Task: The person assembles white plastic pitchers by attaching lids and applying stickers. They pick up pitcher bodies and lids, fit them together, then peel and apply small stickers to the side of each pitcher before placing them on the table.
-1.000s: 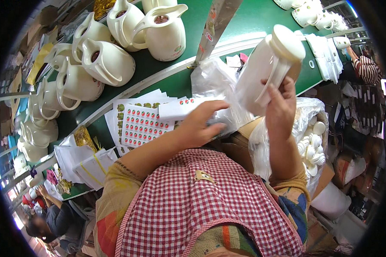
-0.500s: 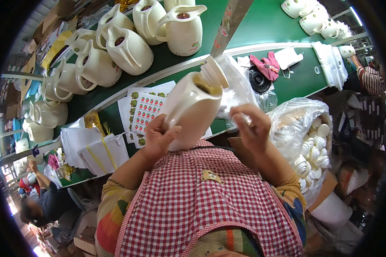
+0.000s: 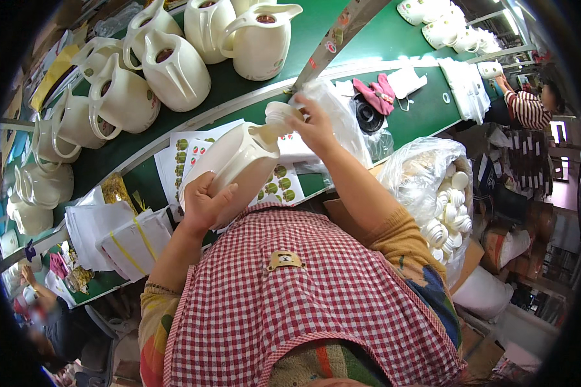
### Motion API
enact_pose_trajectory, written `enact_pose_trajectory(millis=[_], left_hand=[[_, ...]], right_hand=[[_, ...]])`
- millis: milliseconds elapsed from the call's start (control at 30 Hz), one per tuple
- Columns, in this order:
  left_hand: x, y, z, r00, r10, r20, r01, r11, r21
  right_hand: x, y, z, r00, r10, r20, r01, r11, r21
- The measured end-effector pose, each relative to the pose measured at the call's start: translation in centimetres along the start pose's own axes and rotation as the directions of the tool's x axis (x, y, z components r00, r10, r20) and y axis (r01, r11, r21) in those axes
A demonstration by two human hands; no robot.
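A cream vacuum jug [image 3: 239, 161] leans to the right in front of my apron, over the near edge of the green table. My left hand [image 3: 206, 201] grips its lower side, thumb across the front and the other fingers behind. At the jug's upper end, a white ridged lid [image 3: 280, 115] sits tilted by the mouth. My right hand [image 3: 315, 128] closes its fingers on the lid's right edge. Whether the lid is seated on the mouth I cannot tell. Sticker sheets [image 3: 178, 158] lie on the table behind the jug.
Several cream jugs [image 3: 174, 74] stand on the green belt [image 3: 326, 32] at the back left. Papers [image 3: 132, 242] lie at left. A plastic-lined box of white lids [image 3: 450, 219] is at right. Beyond are a black ring part [image 3: 366, 115], pink cloth [image 3: 376, 93] and a co-worker [image 3: 529, 106].
My right hand has moved up and left onto the lid. My left hand has shifted left with the jug. The whole view has slid somewhat to the left.
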State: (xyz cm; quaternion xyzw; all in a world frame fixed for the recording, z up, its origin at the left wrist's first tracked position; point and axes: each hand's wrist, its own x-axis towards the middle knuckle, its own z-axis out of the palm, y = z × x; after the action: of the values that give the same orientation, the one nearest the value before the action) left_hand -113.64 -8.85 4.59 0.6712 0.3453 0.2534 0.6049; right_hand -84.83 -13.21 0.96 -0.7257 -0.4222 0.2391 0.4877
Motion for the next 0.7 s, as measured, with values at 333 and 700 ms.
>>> enact_pose_trajectory(millis=[333, 700], left_hand=[[0.8, 0.4, -1.9, 0.991, -0.099, 0.095, 0.096, 0.995, 0.031], [2.8, 0.0, -2.4, 0.982, -0.008, 0.189, 0.040, 0.985, -0.167]], right_hand=[[-0.7, -0.5, 3.9, 0.955, 0.088, 0.284, -0.237, 0.803, 0.547], [-2.3, -3.5, -2.0, 0.787, -0.330, 0.521, 0.321, 0.941, 0.110]])
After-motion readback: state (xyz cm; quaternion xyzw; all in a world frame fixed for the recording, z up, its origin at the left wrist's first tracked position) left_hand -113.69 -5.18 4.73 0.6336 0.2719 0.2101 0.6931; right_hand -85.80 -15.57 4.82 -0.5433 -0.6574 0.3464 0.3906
